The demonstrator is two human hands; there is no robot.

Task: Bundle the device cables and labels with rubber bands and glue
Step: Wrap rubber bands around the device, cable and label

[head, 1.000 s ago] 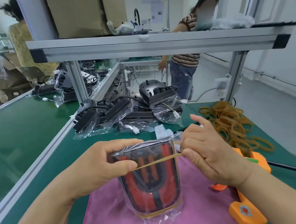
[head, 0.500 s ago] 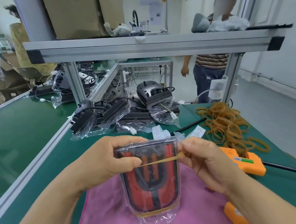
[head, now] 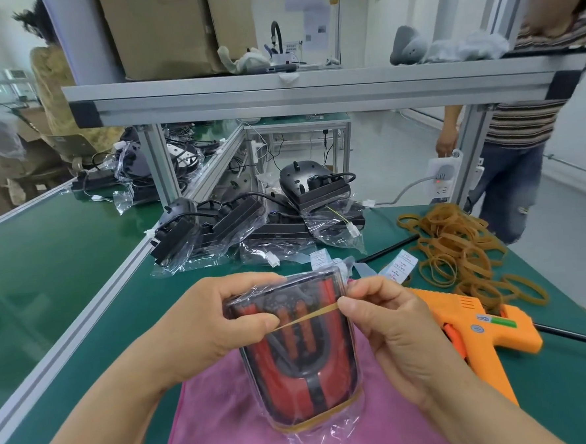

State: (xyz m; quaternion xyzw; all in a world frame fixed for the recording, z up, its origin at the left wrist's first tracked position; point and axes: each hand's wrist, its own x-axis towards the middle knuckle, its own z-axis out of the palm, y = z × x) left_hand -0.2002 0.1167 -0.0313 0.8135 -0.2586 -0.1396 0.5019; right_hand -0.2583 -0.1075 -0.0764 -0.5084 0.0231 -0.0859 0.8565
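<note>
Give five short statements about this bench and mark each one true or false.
1. The left hand grips the bagged device. True.
2. The right hand pinches a rubber band stretched across the device. True.
3. The glue gun lies left of the pink cloth. False: it lies to the right.
4. The device's lower end is bare. False: a second band wraps it.
5. Loose bands are piled on the right side of the table. True.

Bagged red-and-black device (head: 304, 368) is standing roughly upright at 6 o'clock, rubber band (head: 311, 314) stretching across its upper half, second band (head: 311, 425) hugging the bottom, spare bands (head: 457, 246) sitting at 2 o'clock.
</note>
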